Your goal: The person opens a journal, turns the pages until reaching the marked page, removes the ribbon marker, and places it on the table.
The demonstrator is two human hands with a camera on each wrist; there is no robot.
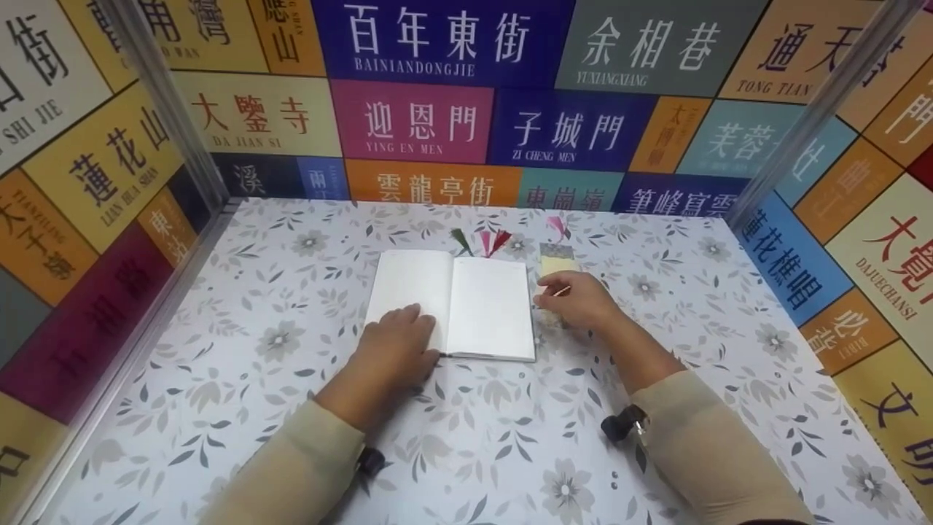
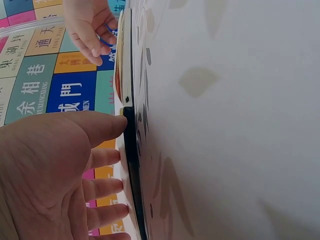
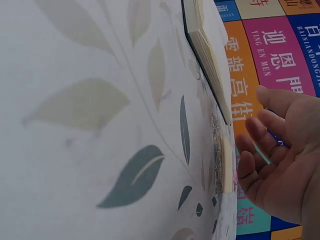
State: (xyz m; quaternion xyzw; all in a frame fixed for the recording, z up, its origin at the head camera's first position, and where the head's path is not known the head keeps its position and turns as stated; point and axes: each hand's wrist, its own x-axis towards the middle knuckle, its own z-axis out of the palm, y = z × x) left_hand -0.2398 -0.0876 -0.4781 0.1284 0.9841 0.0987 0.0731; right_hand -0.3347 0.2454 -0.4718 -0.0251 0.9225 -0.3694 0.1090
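Observation:
A book with blank white pages [image 1: 488,310] lies open on the table. My left hand [image 1: 397,343] rests on its left page with the fingers extended, and the left wrist view shows the thumb [image 2: 105,127] at the book's dark cover edge. Just right of the book is a pale yellow and grey bookmark-like strip [image 1: 557,264], with a pink tassel [image 1: 557,227] beyond its far end. Over that strip hovers my right hand [image 1: 579,300], covering its near part. In the right wrist view its loosely bent fingers [image 3: 255,132] hold nothing and stand beside the strip [image 3: 227,167].
Green [image 1: 461,239], pink [image 1: 486,242] and red tassels [image 1: 500,239] stick out past the book's far edge. A floral cloth [image 1: 277,408] covers the table. Printed panels [image 1: 415,120] with Chinese lettering stand behind and at both sides, with metal posts [image 1: 171,109] at the corners.

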